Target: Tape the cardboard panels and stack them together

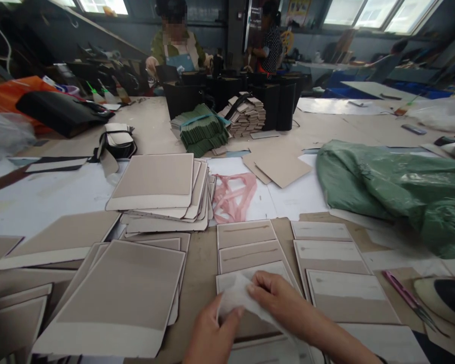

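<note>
A thin, whitish, slightly see-through sheet [233, 290] is pinched between my two hands. My left hand [212, 328] grips its lower left side with the thumb on top. With fingers curled in, my right hand [271, 293] holds its upper right part. Beneath them lies a beige panel [222, 284], partly hidden by the sheet and the hands. Farther up the same column, two beige panels [248, 256] bear brown streaks. To the right, a second column of overlapping panels [349, 290] has pale strips across their upper parts.
Stacked beige panels [121, 288] stand at left, with another pile [155, 177] behind. Pink plastic strips [237, 197] lie beside that pile. Pink-handled tweezers [405, 296] and a green plastic bag [394, 187] are at right. Beyond the dark upright pieces [265, 103], two people work.
</note>
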The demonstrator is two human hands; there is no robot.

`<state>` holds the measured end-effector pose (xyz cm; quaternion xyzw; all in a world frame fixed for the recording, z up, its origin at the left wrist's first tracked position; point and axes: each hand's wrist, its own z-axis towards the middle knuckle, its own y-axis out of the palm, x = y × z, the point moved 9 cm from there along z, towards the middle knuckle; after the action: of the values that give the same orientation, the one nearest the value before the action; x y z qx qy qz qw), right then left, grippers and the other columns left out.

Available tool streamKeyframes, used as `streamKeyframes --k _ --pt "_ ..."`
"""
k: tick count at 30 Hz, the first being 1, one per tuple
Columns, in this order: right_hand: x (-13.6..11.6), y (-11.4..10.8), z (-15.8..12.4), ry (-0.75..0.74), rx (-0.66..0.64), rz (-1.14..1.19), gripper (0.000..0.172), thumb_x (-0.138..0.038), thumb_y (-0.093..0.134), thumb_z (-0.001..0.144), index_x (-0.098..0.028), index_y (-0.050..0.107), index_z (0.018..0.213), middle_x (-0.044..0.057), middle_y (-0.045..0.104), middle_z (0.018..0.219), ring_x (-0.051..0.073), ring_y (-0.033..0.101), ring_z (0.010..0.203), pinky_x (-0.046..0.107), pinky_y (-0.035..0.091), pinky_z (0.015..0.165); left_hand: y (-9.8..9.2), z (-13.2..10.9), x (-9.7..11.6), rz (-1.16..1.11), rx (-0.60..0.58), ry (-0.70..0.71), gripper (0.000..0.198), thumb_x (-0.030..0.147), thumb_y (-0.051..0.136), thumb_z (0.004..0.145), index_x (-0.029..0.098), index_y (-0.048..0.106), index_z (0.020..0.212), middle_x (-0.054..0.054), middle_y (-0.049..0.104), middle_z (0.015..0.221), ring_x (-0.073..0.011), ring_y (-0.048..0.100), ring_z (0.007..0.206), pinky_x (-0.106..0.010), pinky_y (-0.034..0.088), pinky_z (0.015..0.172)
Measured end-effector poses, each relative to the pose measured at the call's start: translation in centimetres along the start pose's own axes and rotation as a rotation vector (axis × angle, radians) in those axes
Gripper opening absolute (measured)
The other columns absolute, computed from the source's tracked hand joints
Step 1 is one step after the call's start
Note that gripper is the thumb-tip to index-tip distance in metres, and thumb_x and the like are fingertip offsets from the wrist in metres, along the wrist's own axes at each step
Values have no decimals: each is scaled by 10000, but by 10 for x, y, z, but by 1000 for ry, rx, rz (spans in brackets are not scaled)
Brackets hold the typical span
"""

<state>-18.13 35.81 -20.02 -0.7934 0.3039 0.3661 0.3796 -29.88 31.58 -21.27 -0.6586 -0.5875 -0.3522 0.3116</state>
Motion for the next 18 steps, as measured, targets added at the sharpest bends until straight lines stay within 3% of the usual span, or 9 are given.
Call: streamKeyframes --k 3,6,10,13,18 --pt "-14 -20 24 -42 50 -379 191 -223 444 829 -158 500 658 11 529 632 131 458 605 231 281 551 5 -2 13 644 -107 184 197 175 427 744 182 610 818 -44 611 793 -203 541 766 -277 390 691" --pt "-24 -22 47 -76 7 -616 189 -247 465 853 -151 589 747 48 629 711 151 542 649 229 297 555 6 -2 21 1027 -113 292 402 16 376 626 197 598 907 -66 589 926 -240 513 892 -352 400 788" --pt "-27 -14 69 -89 -37 -795 197 -307 506 844 -162 628 793 71 671 766 187 600 699 234 323 545 1 5 26 1137 -47 375 491 -40 358 585 186 601 948 -52 572 999 -239 470 950 -391 419 851" --pt "-26 -13 78 -80 -41 -844 192 -304 530 832 -151 644 811 106 679 797 227 619 746 252 362 574 -2 12 22 1202 14 469 559 -57 327 629 159 564 1086 -52 530 1186 -237 426 1082 -397 380 957" --pt "-30 -11 82 -92 -57 -908 190 -291 527 835 -144 648 838 132 681 837 262 630 810 283 418 631 -1 21 5 1336 -16 514 579 -8 304 717 134 432 1263 -66 402 1340 -283 372 1185 -463 372 980"
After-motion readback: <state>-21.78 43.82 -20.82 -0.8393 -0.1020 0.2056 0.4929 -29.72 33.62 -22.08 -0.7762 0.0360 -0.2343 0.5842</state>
